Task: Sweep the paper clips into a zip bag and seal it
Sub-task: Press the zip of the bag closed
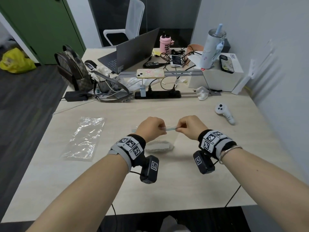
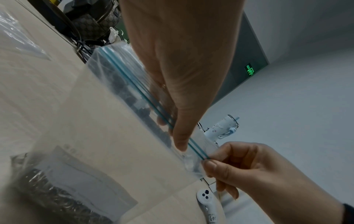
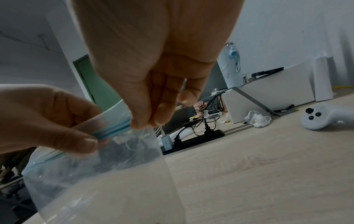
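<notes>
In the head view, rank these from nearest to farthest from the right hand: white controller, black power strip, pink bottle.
From the right hand:
1. White controller, to its right on the table.
2. Black power strip, beyond the hands, mid-table.
3. Pink bottle, at the far edge beside the laptop.

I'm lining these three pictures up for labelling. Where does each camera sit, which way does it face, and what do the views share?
Head: worn on the head, looking forward and down at the table; both forearms, left hand and right hand show.
Left wrist: looks along the left hand at the zip bag; the right hand shows too.
Right wrist: looks along the right hand; the left hand shows.
Shared: both hands pinching the bag's blue zip strip, and the white controller.
</notes>
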